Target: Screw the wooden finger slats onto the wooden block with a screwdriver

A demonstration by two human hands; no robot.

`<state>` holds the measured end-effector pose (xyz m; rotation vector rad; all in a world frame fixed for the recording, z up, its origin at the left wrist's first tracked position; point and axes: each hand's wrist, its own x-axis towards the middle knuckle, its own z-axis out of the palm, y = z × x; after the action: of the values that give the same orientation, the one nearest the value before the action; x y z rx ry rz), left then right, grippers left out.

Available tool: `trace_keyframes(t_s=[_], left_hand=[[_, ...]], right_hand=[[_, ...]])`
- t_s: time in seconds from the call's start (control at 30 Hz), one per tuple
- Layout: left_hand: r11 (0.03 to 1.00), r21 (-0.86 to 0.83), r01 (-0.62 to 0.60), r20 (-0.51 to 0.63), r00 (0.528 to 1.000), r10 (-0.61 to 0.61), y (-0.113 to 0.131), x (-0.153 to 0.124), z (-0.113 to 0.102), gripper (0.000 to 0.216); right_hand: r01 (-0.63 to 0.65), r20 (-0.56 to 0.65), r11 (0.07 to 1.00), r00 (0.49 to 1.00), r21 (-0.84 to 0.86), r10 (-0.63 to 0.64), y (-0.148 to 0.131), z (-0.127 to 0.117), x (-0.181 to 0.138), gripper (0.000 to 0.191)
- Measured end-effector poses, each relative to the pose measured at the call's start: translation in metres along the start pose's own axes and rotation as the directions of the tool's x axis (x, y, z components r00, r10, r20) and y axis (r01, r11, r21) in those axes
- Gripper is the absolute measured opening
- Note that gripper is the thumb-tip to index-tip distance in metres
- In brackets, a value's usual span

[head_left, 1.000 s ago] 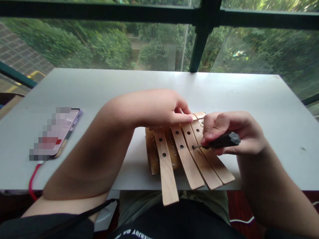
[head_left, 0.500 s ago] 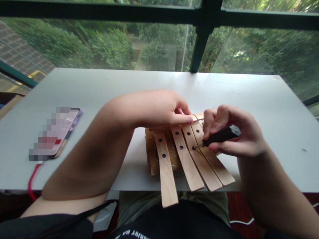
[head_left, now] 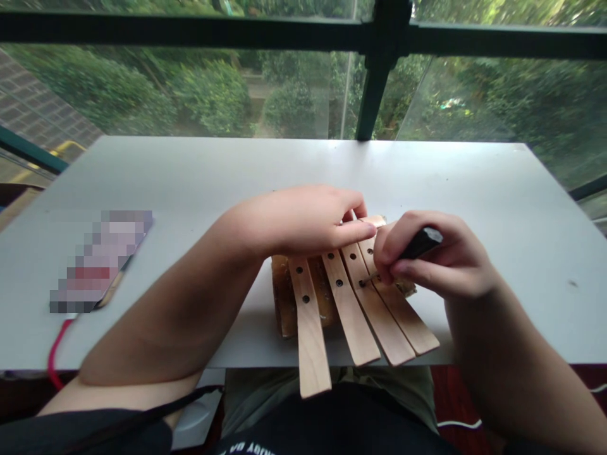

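Several pale wooden slats (head_left: pixel 313 354) fan out toward me across a glossy brown block (head_left: pixel 282 300). Dark screws sit in the slats, and the slat ends overhang the near table edge. My left hand (head_left: pixel 317 218) reaches over the far end, thumb lying across the slats and fingers curled down by the far edge, gripping the work. My right hand (head_left: pixel 446 262) is closed around a screwdriver (head_left: pixel 424 242) with a black handle. The screwdriver's thin shaft slants down left, its tip at a screw in the third slat from the left. My fingers hide part of the rightmost slat.
On the white table (head_left: pixel 190 170), a phone (head_left: pixel 107 262) lies to the left with a red cable (head_left: pixel 54 354) running off the near edge. A dark-framed window (head_left: pixel 284 35) stands beyond the table.
My right fingers have shifted lower on the screwdriver, toward its shaft, and the handle's angle has changed slightly. The tip stays at the same screw. My left thumb reaches slightly further right.
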<state>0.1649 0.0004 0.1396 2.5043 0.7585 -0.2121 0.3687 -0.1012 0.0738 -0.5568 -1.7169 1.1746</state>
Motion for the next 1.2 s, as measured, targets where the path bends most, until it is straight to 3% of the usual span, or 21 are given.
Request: trace_keyframes(t_s=[0.2,0.43,0.7,1.2], left_hand=[[0.999,-0.03,0.018,0.029,0.999,-0.017,-0.0017,0.0014,0.0037,0.053],[0.996,-0.082,0.04,0.104,0.994,-0.031,0.0,0.0004,0.0021,0.053],[0.993,-0.122,0.001,0.133,0.991,0.015,0.0001,0.0012,0.0015,0.051],[0.99,-0.135,0.025,0.101,0.995,-0.012,0.0001,0.0025,0.002,0.053]], right_hand=[[-0.03,-0.027,0.997,0.999,0.064,0.032,0.002,0.0017,0.0005,0.012],[-0.072,-0.041,0.974,0.996,0.216,0.083,0.0027,0.0015,0.0002,0.029],[-0.045,-0.05,0.984,0.997,0.173,0.055,0.0034,0.0028,0.0012,0.026],[-0.053,-0.021,0.993,0.998,0.107,0.056,-0.0002,0.0015,0.0005,0.022]])
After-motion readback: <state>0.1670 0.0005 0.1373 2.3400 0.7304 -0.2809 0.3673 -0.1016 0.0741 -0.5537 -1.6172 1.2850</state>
